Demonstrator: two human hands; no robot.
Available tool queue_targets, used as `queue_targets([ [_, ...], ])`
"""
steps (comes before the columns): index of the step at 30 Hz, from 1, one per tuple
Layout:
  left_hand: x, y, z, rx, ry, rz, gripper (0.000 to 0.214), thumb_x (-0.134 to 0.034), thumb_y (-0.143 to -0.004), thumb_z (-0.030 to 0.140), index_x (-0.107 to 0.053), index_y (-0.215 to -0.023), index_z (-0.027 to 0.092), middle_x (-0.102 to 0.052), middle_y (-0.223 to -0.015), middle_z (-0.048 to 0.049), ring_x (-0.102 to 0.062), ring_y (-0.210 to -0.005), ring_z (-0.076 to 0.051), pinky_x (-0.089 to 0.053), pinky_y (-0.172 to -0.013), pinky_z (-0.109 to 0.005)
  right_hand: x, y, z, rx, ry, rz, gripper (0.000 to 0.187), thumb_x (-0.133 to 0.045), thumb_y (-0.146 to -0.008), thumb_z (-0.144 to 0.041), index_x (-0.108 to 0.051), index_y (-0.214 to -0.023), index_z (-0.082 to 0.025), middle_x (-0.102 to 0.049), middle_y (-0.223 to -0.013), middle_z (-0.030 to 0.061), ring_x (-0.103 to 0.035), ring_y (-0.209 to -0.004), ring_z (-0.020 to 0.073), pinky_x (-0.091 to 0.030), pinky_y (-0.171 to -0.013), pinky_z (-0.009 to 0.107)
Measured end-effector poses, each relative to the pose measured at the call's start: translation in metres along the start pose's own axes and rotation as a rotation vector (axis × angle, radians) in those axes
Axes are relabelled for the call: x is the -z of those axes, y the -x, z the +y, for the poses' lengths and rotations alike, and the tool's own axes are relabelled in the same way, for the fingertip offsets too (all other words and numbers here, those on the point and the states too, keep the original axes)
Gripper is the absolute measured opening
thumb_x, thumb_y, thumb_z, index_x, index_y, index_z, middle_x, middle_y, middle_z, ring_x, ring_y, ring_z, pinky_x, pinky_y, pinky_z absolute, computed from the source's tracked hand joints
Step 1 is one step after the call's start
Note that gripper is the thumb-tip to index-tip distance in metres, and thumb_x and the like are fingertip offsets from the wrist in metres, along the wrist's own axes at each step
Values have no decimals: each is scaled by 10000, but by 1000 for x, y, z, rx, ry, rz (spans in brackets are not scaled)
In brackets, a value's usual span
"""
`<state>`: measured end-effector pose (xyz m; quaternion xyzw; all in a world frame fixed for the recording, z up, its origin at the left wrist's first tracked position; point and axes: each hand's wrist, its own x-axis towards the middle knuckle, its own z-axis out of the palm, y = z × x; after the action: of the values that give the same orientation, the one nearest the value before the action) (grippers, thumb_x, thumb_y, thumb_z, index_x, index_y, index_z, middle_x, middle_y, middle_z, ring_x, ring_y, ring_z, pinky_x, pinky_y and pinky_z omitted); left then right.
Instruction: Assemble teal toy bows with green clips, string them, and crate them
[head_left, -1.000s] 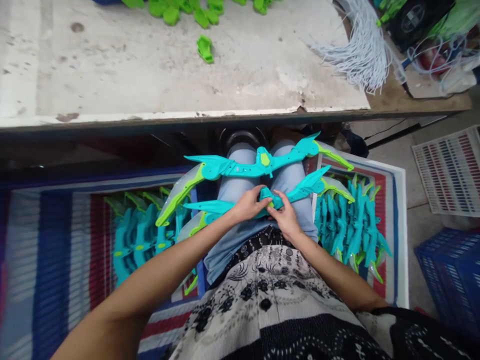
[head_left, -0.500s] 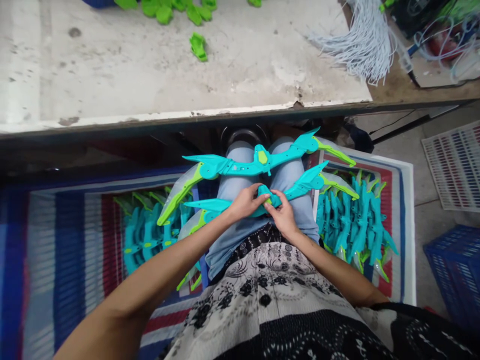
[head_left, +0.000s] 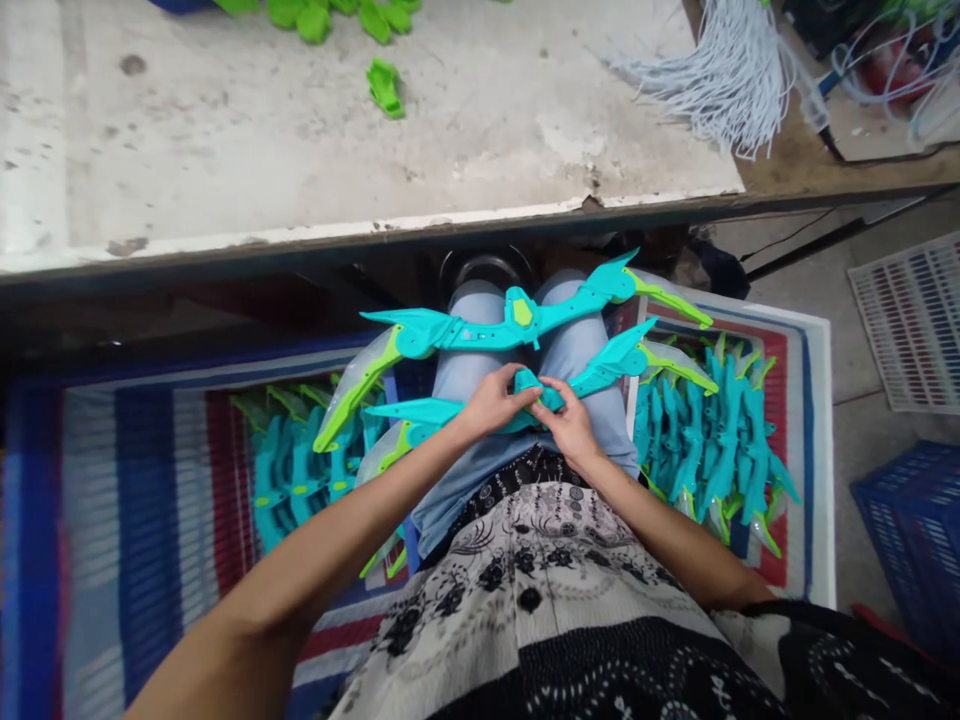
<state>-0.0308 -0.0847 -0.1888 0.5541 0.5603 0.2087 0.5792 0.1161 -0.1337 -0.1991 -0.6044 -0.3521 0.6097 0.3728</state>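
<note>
Across my lap lies a turquoise toy bow (head_left: 611, 362) with lime-green tips, its middle held between both hands. My left hand (head_left: 496, 402) is closed around the left side of its centre piece, thumb on top. From the other side my right hand (head_left: 568, 425) grips the same centre, thumb and fingers pressed close to the left thumb. The fingers cover most of the centre. Just beyond, a second toy bow (head_left: 480, 336) rests across my knees, with a lime-green insert in its middle; neither hand touches it.
A worn white worktable (head_left: 480, 150) spans the front, bearing green plastic pieces (head_left: 385, 88) and a bundle of white strings (head_left: 724, 85). Stacked bows (head_left: 709, 435) fill a white-rimmed crate at right; more bows (head_left: 300, 480) lie at left. A blue basket (head_left: 911, 540) stands on the floor.
The view has shifted slightly, so the table items appear a little further left and up. Both hands stay on the centre of the near bow, with little visible movement.
</note>
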Motion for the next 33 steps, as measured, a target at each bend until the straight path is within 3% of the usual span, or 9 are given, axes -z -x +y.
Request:
queue_targets([
  [7, 3, 1, 1, -21, -114, 8, 589, -554, -746, 519, -585, -1145, 87, -655, -858, -58, -584, -769, -203, -480, -700, -318, 8, -3, 0, 16, 12, -83, 511, -689, -714, -442, -582, -1166, -229, -651, -905, 0, -579, -725, 147, -506, -671, 270],
  [15, 2, 2, 2, 14, -31, 42, 536, -577, -725, 555, -614, -1017, 107, -640, -806, -45, -575, -742, -193, -464, -655, -295, -1, -4, 7, 121, 88, -7, 416, -653, -761, -420, -613, -1122, -216, -663, -988, 23, -599, -831, 172, -506, -703, 271],
  [20, 5, 6, -1, -32, -48, 30, 577, -573, -739, 567, -587, -1085, 105, -650, -840, -48, -579, -748, -190, -475, -681, -305, 2, -2, 10, 133, 132, -56, 507, -655, -764, -453, -589, -1205, -213, -663, -1067, 32, -552, -684, 126, -471, -610, 249],
  [25, 3, 4, 2, 8, -112, 20, 595, -555, -751, 604, -570, -1076, 106, -633, -816, -52, -583, -754, -206, -468, -682, -324, 5, 1, 10, 125, 223, -10, 550, -703, -730, -417, -587, -1233, -225, -670, -913, 2, -433, -527, 89, -419, -521, 238],
  [33, 1, 4, 0, -84, -149, -1, 472, -552, -792, 461, -541, -1127, 128, -653, -895, -60, -602, -788, -200, -481, -737, -326, 2, -2, 14, 94, 108, -46, 606, -678, -750, -457, -550, -1290, -215, -674, -1054, 45, -567, -665, 131, -502, -598, 258],
])
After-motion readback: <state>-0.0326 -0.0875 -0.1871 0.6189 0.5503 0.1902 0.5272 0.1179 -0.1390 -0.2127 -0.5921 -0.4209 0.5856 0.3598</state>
